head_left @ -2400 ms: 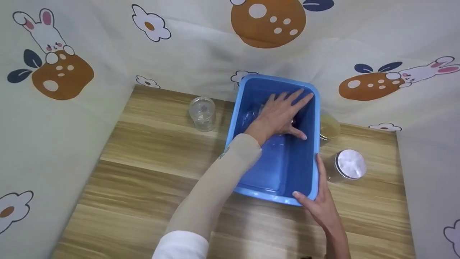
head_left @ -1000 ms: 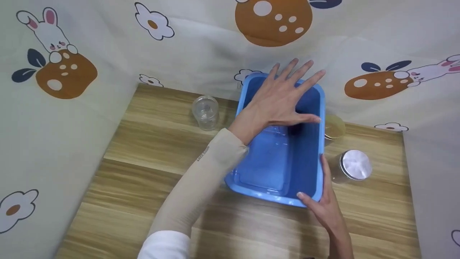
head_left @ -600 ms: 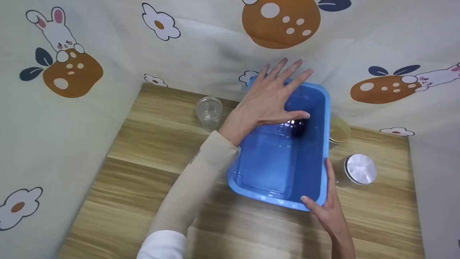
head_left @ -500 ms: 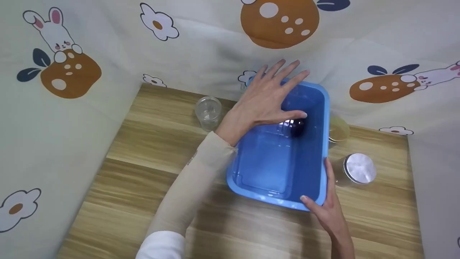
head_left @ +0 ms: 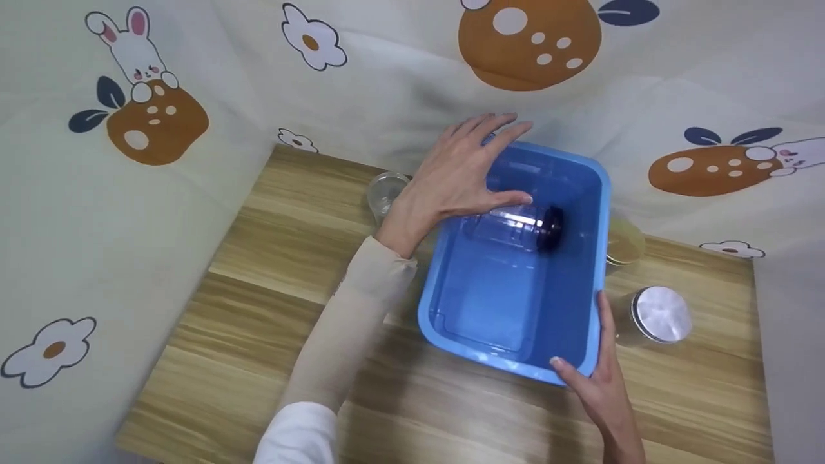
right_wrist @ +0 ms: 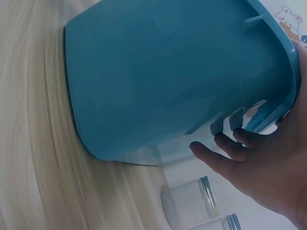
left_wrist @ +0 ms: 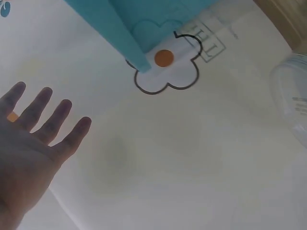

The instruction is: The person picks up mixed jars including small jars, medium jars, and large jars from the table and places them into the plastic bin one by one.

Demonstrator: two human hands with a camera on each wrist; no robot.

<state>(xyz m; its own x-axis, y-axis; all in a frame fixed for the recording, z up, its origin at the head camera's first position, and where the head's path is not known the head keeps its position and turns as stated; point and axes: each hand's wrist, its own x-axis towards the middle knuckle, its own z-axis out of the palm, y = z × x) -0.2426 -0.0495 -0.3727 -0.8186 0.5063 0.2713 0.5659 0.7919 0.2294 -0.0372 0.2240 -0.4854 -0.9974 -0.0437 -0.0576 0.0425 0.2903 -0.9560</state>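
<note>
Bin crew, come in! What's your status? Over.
Left hand open by blue bin's far-left corner; right hand grips near-right corner. Clear container lies inside. Silver-lidded jar near right hand.

Outstretched left grip [left_wrist: 29, 160], blue bin [left_wrist: 103, 24] at top, flower-printed cloth [left_wrist: 187, 148], clear container [left_wrist: 291, 98] at right

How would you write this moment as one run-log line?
left hand: holding nothing, near tub; right hand: gripping tub corner; inside tub: clear jar on its side; beside tub: silver-lidded jar
</note>
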